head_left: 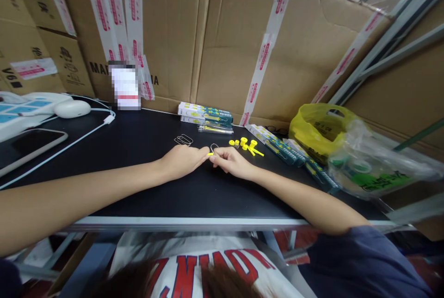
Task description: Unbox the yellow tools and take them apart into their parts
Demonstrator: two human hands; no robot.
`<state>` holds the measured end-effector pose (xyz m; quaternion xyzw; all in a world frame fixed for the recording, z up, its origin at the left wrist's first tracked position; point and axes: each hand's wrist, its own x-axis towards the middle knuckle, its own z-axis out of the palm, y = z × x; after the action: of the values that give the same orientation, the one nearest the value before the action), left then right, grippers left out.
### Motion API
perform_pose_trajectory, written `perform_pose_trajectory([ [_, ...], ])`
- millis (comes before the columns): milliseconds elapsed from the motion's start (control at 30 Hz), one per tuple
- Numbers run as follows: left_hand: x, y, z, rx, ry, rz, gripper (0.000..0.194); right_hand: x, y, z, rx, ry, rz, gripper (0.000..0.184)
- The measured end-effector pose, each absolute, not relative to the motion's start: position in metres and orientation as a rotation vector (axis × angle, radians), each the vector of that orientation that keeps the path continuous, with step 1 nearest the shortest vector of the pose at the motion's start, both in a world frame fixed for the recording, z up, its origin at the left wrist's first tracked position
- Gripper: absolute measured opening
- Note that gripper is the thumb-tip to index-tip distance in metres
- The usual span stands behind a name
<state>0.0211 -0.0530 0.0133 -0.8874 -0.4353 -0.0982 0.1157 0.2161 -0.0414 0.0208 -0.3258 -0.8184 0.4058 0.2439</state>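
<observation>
My left hand [183, 161] is closed, with the end of a small yellow plastic piece [210, 154] showing at its fingertips. My right hand [233, 161] pinches a thin curved metal wire hook [214, 145], whose bend rises above the fingers. Both sets of fingertips almost meet over the black table, and the fingers hide most of the two parts. Just behind my left hand lie several bent wire hooks [183, 139]. Beyond my right hand is a small group of yellow plastic parts [243, 142], some like spools and some like thin sticks.
Printed thin boxes [204, 112] and a clear packet [215, 128] lie at the back. More boxes [277, 145] run along the right, beside a yellow plastic bag [315, 129] and a clear bag [374, 173]. A phone [31, 147], white cable and power strip [33, 108] occupy the left.
</observation>
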Motion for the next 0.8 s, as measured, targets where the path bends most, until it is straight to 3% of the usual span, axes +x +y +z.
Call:
perform_pose_trajectory([
  [167,0.022,-0.053,0.013,-2.612,-1.244,-0.277,0.028,0.219,-0.037,0.022,-0.807,-2.353,0.998,0.039],
  [533,0.023,-0.05,0.009,-2.588,-1.197,-0.261,0.027,0.213,-0.051,0.034,-1.054,-2.59,0.19,0.025],
  [600,0.022,-0.049,0.009,-2.593,-1.194,-0.27,0.026,0.213,-0.051,0.034,-1.028,-2.558,0.306,0.026],
  [800,0.023,-0.052,0.008,-2.614,-1.235,-0.344,0.028,0.217,-0.043,0.031,-0.996,-2.25,1.248,0.031],
])
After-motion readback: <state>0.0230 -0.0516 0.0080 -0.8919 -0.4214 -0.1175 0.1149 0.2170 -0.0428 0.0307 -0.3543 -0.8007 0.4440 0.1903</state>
